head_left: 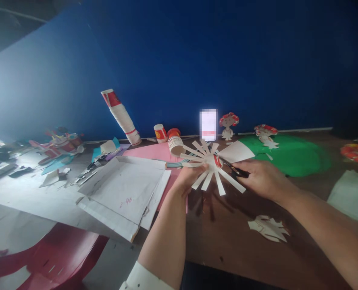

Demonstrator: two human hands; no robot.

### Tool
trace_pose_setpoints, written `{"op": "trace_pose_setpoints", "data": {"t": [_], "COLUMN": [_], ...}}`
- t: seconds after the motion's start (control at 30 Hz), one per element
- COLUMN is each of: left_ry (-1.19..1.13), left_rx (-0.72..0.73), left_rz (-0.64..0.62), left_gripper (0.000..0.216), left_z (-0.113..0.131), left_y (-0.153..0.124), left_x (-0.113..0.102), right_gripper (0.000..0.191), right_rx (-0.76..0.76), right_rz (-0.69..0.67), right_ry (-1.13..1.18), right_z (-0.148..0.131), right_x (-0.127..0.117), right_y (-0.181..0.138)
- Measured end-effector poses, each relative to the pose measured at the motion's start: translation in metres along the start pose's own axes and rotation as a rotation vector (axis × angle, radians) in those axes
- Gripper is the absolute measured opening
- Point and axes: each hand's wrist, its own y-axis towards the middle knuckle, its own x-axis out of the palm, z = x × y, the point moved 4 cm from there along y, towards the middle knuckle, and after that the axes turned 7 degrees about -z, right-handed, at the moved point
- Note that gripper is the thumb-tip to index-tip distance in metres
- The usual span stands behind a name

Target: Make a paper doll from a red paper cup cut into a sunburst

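Observation:
My left hand (188, 176) is closed on a paper cup (211, 166) whose wall is cut into several white strips fanned outward like spokes. My right hand (262, 176) grips black-handled scissors (234, 169), with the blades reaching into the cup near its red-printed part. Both hands are held just above the brown table (227, 237), close together, the right one to the right of the cup. A wider uncut piece of the cup wall (236, 152) sticks out toward the upper right.
White paper sheets (124, 193) lie at the left, on pink paper (155, 153). A tilted stack of paper cups (121, 117) leans on the blue wall. Loose cups (174, 143), paper figures (228, 125), green paper (290, 155), a cut scrap (268, 228) and a red chair (55, 257) surround.

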Motion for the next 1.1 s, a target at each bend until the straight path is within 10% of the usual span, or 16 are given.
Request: {"op": "trace_pose_setpoints", "data": {"t": [1.1], "left_ry": [-0.001], "left_rx": [-0.087], "left_rz": [0.120], "left_gripper": [0.029], "left_z": [-0.012], "left_y": [0.008], "left_x": [-0.012], "right_gripper": [0.029], "right_rx": [-0.018], "right_rz": [-0.048], "right_ry": [0.016], "right_z": [-0.002], "right_x": [0.016], "right_y": [0.004]}}
